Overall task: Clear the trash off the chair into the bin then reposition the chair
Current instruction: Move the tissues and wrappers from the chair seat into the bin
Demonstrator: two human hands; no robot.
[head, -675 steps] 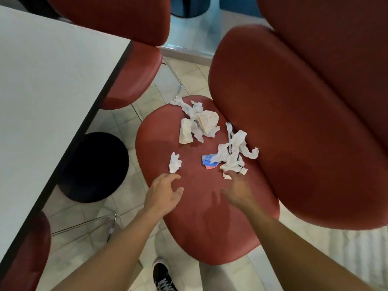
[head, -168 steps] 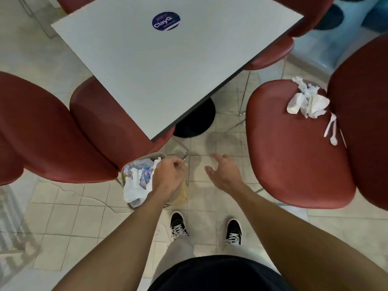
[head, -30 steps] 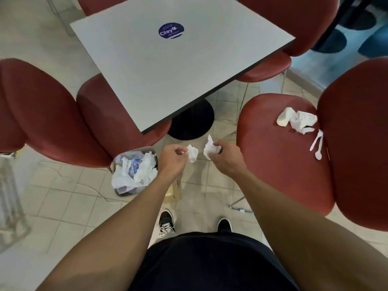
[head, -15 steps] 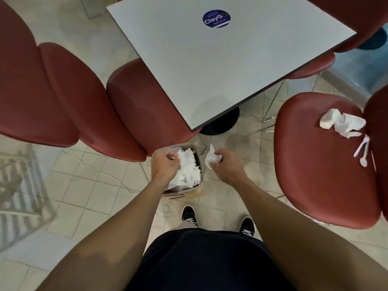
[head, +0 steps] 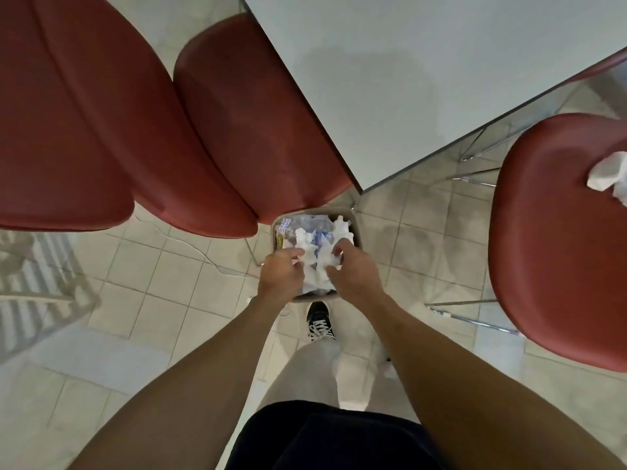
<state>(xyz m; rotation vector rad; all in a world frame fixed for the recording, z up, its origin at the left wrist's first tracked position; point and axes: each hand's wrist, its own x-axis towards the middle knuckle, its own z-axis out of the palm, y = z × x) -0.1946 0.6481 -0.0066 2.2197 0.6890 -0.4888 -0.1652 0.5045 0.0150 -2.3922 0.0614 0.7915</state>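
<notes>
Both hands (head: 319, 269) hover over the bin (head: 353, 220) (paper-stuffed).

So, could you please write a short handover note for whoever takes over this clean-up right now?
Left hand and right hand: both over the bin, fingers curled among white tissue; whether either grips a piece cannot be told.
Bin: on the floor between the chairs, nearly full of tissues.
Done: part of the trash is binned.
Left: crumpled tissue on the right-hand chair's seat; bin it, then reposition the chair.
</notes>
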